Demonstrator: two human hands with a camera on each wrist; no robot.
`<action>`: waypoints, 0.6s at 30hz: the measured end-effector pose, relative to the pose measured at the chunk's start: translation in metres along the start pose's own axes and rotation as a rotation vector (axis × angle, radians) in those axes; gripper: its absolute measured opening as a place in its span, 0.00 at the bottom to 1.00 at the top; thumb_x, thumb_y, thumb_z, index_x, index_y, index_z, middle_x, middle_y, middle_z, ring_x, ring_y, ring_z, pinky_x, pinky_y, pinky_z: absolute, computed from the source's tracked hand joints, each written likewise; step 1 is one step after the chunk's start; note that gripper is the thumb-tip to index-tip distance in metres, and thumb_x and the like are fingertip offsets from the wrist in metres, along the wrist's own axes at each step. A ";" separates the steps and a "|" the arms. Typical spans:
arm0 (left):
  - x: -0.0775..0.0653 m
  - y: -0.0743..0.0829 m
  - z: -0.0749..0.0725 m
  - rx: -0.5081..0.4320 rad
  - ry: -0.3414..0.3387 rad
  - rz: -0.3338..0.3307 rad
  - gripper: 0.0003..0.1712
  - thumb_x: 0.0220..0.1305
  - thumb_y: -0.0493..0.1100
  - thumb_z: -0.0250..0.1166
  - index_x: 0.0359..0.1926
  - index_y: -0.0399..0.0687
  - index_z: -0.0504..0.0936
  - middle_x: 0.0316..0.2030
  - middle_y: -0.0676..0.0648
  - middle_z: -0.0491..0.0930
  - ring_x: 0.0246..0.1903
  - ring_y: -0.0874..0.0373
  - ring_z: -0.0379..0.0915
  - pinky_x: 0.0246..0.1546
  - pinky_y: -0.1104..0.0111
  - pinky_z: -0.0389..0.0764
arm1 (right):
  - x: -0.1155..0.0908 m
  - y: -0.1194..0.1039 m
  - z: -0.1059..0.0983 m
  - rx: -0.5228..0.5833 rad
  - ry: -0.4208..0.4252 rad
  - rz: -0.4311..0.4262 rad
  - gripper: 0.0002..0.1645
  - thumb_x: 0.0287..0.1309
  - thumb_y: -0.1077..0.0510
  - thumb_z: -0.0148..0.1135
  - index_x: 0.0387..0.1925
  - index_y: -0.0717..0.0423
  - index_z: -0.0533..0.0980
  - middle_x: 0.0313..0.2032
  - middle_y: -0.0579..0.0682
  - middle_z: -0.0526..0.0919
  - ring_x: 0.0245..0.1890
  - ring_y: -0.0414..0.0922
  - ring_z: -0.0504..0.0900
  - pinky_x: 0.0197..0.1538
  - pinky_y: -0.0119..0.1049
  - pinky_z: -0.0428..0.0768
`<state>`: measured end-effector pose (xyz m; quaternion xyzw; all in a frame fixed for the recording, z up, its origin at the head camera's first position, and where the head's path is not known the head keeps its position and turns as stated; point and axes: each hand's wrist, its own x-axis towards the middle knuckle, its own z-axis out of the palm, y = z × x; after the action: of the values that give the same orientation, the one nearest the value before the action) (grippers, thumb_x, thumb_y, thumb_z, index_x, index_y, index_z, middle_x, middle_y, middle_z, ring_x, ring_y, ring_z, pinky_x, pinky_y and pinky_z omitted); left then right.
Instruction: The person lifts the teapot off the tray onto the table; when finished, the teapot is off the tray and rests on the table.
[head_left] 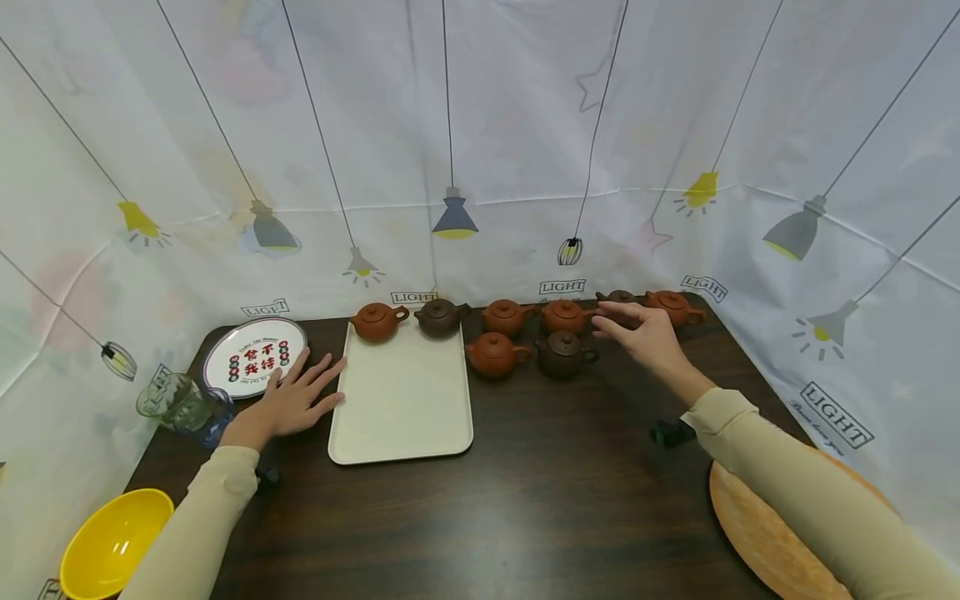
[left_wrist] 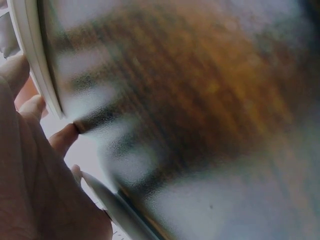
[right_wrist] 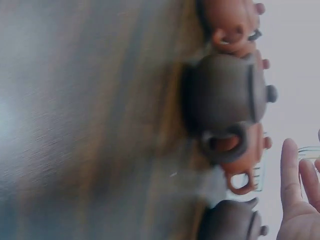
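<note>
My left hand (head_left: 288,408) has its fingers spread, fingertips right at the left edge of a cream rectangular tray (head_left: 405,400). A reddish-brown teapot (head_left: 377,323) and a dark brown teapot (head_left: 441,318) stand at the tray's far end. Beyond the tray's right side, several more teapots stand grouped, among them a reddish one (head_left: 495,356) and a dark one (head_left: 564,354) in front. Over the back row, my right hand (head_left: 647,335) reaches leftward, fingers extended, close to the handle of a reddish teapot (head_left: 566,316). The right wrist view shows nothing held in its fingers (right_wrist: 290,175).
Left of the tray lies a white round plate (head_left: 255,358) with red lettering, beside a glass cup (head_left: 180,404). A yellow bowl (head_left: 116,542) sits at the near left. Under my right forearm is a round wooden board (head_left: 765,533). A printed curtain (head_left: 495,250) hangs behind the table.
</note>
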<state>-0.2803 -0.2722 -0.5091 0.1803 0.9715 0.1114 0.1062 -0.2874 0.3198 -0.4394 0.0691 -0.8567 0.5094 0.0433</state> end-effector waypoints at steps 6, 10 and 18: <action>-0.003 -0.001 -0.003 -0.006 0.003 -0.002 0.43 0.82 0.69 0.48 0.88 0.61 0.49 0.87 0.38 0.47 0.86 0.31 0.25 0.75 0.20 0.34 | 0.024 -0.023 0.016 0.026 -0.047 -0.011 0.31 0.75 0.53 0.68 0.74 0.56 0.75 0.71 0.64 0.79 0.50 0.37 0.92 0.52 0.17 0.82; -0.003 -0.002 -0.002 -0.009 0.005 -0.004 0.44 0.82 0.69 0.47 0.88 0.61 0.49 0.87 0.38 0.47 0.86 0.31 0.25 0.75 0.20 0.34 | 0.040 -0.042 0.042 0.080 -0.122 -0.006 0.31 0.75 0.57 0.67 0.75 0.56 0.74 0.72 0.63 0.77 0.60 0.56 0.89 0.60 0.35 0.87; 0.001 0.002 0.000 -0.016 0.007 0.003 0.43 0.81 0.69 0.48 0.88 0.60 0.51 0.86 0.38 0.49 0.86 0.30 0.27 0.75 0.20 0.34 | 0.071 -0.065 0.109 0.271 -0.311 0.026 0.34 0.72 0.68 0.66 0.77 0.61 0.71 0.73 0.71 0.73 0.57 0.68 0.88 0.62 0.57 0.85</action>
<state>-0.2801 -0.2700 -0.5083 0.1806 0.9706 0.1200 0.1040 -0.3472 0.1882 -0.4249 0.1409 -0.7776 0.6035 -0.1059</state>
